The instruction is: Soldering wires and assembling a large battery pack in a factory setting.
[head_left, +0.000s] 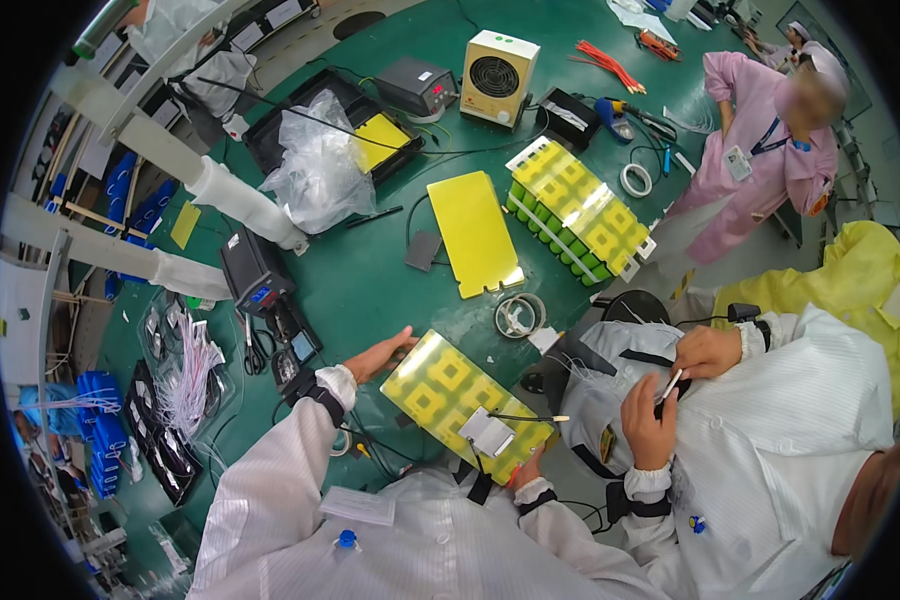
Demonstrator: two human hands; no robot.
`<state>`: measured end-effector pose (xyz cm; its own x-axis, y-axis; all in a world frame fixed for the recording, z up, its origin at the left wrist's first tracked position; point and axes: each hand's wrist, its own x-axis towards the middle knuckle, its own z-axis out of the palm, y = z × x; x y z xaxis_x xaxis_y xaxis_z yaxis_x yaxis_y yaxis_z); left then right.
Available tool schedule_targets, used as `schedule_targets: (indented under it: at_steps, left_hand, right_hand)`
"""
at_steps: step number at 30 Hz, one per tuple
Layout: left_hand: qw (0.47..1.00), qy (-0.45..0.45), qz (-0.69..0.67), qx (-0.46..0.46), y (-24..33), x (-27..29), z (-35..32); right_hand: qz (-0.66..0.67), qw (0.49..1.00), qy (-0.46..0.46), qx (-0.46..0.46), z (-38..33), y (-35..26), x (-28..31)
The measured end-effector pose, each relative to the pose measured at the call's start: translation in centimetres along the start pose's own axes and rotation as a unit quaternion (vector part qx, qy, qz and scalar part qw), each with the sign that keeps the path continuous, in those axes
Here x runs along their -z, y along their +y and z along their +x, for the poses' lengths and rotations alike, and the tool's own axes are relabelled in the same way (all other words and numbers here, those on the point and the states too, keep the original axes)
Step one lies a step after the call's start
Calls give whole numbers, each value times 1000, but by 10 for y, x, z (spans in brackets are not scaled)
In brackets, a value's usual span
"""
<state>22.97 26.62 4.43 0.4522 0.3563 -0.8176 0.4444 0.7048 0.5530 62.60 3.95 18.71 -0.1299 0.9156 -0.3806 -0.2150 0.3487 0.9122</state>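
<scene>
A battery pack (435, 385) topped with a yellow sheet with pale cell openings lies slanted in front of me. My left hand (378, 357) grips its far left end, the fingers partly hidden along the edge. At the near right end my right hand (530, 468) holds the pack, mostly covered by it. On the yellow face sits a small silver-white module (487, 434), from which a black lead with a pale tip (560, 418) reaches right. Beyond the pack, a roll of tape (519, 315) rests on the green table (360, 285).
A second pack with green cells (555, 235) and a yellow sheet (473, 232) lie farther back. A soldering station (255, 275) stands left, beside white wire bundles (192, 380). A fan unit (500, 78) is behind. A co-worker's hands (652, 425) hold a small item close on my right.
</scene>
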Motion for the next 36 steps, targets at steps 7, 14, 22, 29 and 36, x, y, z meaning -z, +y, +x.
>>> schedule_targets:
  at_steps: [7,14,22,29,36]
  left_hand:
    - [985,28,91,-142,-61,0,63]
    - [994,86,23,-68,-21,-38,33]
    - [989,13,-133,-64,-12,-54,-7]
    - [984,155,-85,-30,-60,-87,-85]
    - [977,193,-65,-67,-145,-72,-188]
  right_hand:
    - [12,999,15,41,-3,36,5]
    - [60,998,-31,19,-19,32,3]
    - [-241,963,-62,105,-26,7,11]
    - [-369,918,-135,47,-39,-16,8]
    - [77,993,14,-89,-36,-6,-4]
